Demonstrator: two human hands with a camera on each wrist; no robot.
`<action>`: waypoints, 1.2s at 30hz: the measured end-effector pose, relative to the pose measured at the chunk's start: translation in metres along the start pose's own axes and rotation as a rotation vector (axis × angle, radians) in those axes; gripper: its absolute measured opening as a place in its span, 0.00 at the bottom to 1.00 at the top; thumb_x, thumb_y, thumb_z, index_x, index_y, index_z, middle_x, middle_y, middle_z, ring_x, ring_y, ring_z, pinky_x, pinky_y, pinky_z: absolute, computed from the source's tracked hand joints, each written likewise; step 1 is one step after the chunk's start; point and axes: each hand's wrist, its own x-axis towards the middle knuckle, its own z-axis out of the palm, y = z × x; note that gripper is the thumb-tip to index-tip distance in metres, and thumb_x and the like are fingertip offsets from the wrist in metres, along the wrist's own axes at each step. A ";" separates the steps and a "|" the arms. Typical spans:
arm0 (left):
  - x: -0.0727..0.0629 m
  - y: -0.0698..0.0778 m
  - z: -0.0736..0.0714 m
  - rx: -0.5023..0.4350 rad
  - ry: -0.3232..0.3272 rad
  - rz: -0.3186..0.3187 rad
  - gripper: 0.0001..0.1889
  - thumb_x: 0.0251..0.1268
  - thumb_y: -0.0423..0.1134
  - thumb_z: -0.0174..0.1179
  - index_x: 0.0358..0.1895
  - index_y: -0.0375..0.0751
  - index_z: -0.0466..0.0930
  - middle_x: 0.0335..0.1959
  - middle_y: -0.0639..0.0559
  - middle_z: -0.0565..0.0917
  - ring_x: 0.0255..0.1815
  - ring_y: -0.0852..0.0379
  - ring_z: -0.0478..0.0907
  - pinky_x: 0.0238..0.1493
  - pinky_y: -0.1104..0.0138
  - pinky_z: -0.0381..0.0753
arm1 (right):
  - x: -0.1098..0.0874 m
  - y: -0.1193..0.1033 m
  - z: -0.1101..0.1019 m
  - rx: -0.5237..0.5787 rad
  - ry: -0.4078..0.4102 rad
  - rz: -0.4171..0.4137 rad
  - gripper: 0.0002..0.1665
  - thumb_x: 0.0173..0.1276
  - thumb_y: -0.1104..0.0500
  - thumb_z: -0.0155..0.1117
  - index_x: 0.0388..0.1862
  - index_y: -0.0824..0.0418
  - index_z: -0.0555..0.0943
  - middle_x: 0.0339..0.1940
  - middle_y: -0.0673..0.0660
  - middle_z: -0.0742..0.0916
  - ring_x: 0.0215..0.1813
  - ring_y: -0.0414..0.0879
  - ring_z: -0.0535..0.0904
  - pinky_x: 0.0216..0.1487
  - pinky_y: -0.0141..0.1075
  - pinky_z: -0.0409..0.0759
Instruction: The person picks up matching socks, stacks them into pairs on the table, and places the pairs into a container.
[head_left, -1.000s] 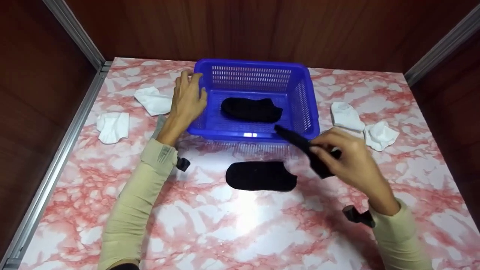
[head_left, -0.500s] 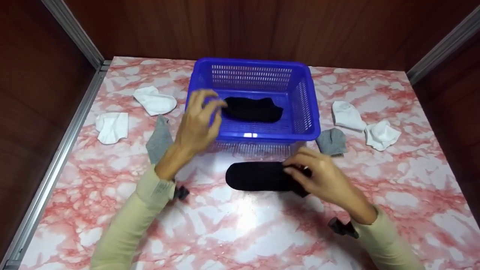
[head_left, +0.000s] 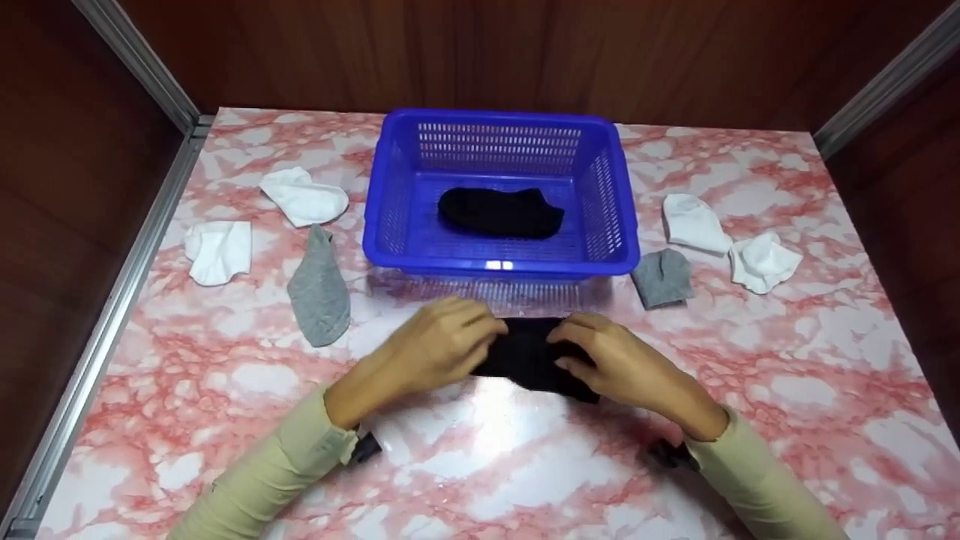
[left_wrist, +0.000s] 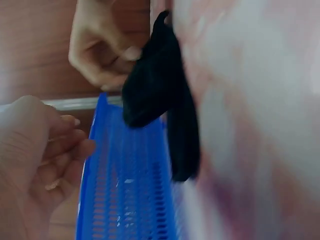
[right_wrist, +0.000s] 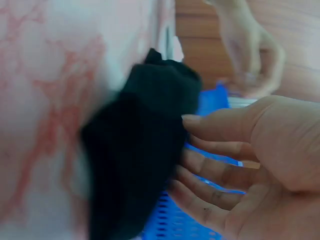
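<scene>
On the table in front of the basket, two black socks overlap, the upper black sock (head_left: 534,360) lying over the lower black sock (left_wrist: 183,142). My right hand (head_left: 622,364) pinches the upper sock along its edge between thumb and fingertips. From the left, my left hand (head_left: 431,349) reaches over the toe end in the head view; the left wrist view shows its fingers loosely curled, holding nothing and apart from the cloth. Inside the blue plastic basket (head_left: 450,262) lies more black sock fabric (head_left: 499,212).
Left of the basket lie two white socks, one white sock (head_left: 219,253) nearer the edge, and a grey sock (head_left: 321,292). To the right are a folded grey sock (head_left: 664,279), a white sock (head_left: 694,223) and a crumpled white sock (head_left: 765,262). Dark wooden panels (head_left: 495,56) surround the marbled table.
My right hand has brought a black sock left and down onto the one on the table. My left hand has left the basket's rim and come down towards the socks.
</scene>
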 end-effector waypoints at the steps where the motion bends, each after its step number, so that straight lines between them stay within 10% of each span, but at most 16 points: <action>1: -0.002 0.002 0.003 0.001 -0.030 -0.002 0.08 0.68 0.33 0.65 0.47 0.41 0.88 0.42 0.51 0.89 0.44 0.54 0.87 0.49 0.63 0.86 | -0.002 0.000 -0.003 -0.016 0.019 -0.008 0.14 0.68 0.65 0.74 0.51 0.63 0.85 0.48 0.57 0.88 0.52 0.49 0.86 0.53 0.44 0.87; 6: -0.007 0.011 0.015 -0.003 -0.153 -0.010 0.10 0.71 0.41 0.67 0.50 0.44 0.88 0.49 0.51 0.88 0.53 0.52 0.84 0.60 0.61 0.84 | -0.012 -0.002 -0.011 -0.066 0.068 -0.044 0.15 0.64 0.65 0.77 0.48 0.63 0.85 0.45 0.55 0.87 0.49 0.47 0.85 0.49 0.42 0.87; 18: -0.003 0.016 0.031 0.010 -0.522 -0.152 0.25 0.71 0.51 0.67 0.64 0.41 0.82 0.59 0.48 0.84 0.61 0.50 0.80 0.70 0.58 0.79 | -0.024 0.009 -0.004 -0.062 -0.251 0.185 0.37 0.51 0.53 0.88 0.55 0.62 0.78 0.50 0.54 0.80 0.54 0.48 0.78 0.56 0.47 0.83; 29: 0.003 0.015 0.030 -0.022 -0.533 -0.208 0.22 0.69 0.46 0.69 0.61 0.40 0.82 0.56 0.46 0.82 0.59 0.49 0.78 0.65 0.58 0.81 | -0.029 0.022 -0.022 -0.055 -0.194 0.183 0.33 0.45 0.62 0.87 0.45 0.61 0.75 0.43 0.54 0.77 0.46 0.46 0.71 0.46 0.41 0.77; 36: 0.000 0.014 0.030 -0.019 -0.500 -0.247 0.21 0.71 0.46 0.67 0.61 0.39 0.81 0.56 0.44 0.83 0.58 0.46 0.79 0.62 0.58 0.82 | -0.029 0.009 -0.009 -0.034 -0.275 0.177 0.34 0.49 0.50 0.89 0.44 0.58 0.75 0.43 0.50 0.76 0.47 0.44 0.72 0.47 0.40 0.80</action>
